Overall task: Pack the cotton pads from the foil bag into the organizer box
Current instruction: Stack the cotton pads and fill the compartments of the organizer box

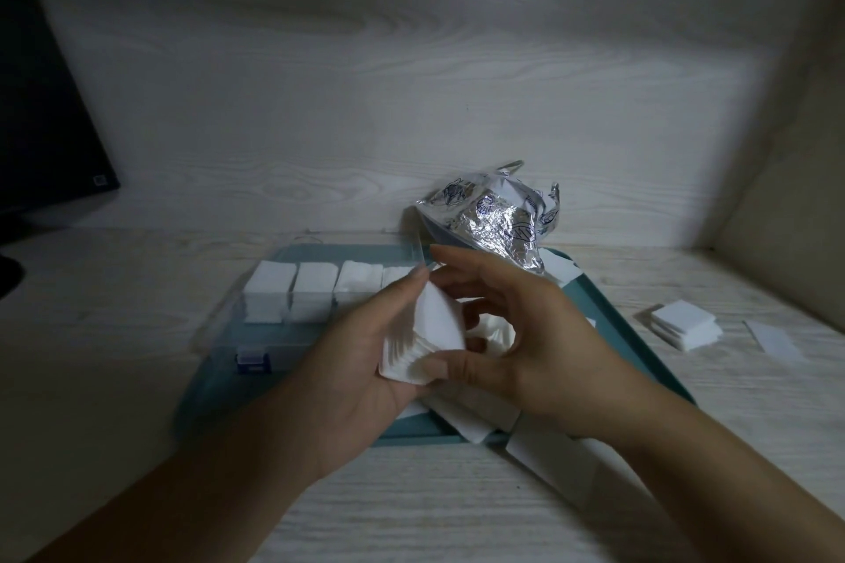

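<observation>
Bench (137,379) of pale wood grain is filling the view, running back to a wall panel of the same finish. Toward ten o'clock, a dark monitor (41,105) is standing at the frame's edge. A teal tray (640,334) is lying at the centre of the bench, and a clear organizer box (274,334) with a small blue latch (251,360) is sitting on its left half. Four compartments along the box's far row are showing white cotton pads (270,288) stacked inside. At twelve o'clock from the hands, the crumpled foil bag (494,219) is resting at the tray's far edge, its mouth gaping. Loose white sheets (475,416) are lying under the wrists at the tray's near edge, spilling toward five o'clock. At three o'clock, off the tray, a small pile of pads (683,325) is sitting on the bench beside a single flat white piece (777,341).

The left hand (366,370) is curling around a fanned stack of pads (425,347), thumb on top and fingers beneath, holding it above the tray just right of the filled compartments. The right hand (539,352) is meeting it from the other side, thumb pressing the stack's near corner, its curled fingers pinching more white pads (494,334) behind it.
</observation>
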